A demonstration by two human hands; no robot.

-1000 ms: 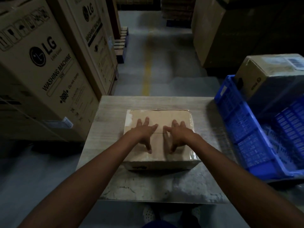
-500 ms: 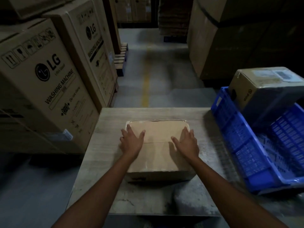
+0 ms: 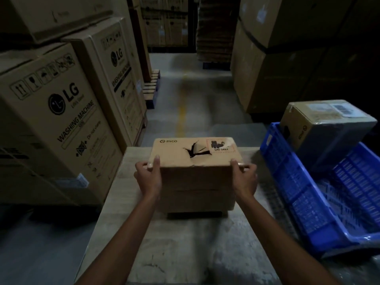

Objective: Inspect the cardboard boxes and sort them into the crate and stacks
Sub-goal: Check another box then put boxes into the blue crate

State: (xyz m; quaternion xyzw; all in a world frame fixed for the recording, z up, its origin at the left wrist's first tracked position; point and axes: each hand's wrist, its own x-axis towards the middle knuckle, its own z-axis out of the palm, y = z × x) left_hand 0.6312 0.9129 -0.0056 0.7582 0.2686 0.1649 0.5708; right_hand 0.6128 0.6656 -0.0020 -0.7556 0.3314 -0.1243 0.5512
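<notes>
Arms outstretched, left grip (image 3: 148, 178), right grip (image 3: 244, 178) — fingers curled

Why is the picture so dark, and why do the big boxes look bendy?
Head view: the light is dim, so the far corners go black; the wide-angle lens bows the LG washing machine boxes at the edge; the torn box between the left hand and right hand is sharp, though the floor behind looks smeared.

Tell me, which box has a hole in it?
The PICO box held between the left hand and right hand: its top has a jagged tear. The barcode box in the crate and the LG boxes show none.
</notes>
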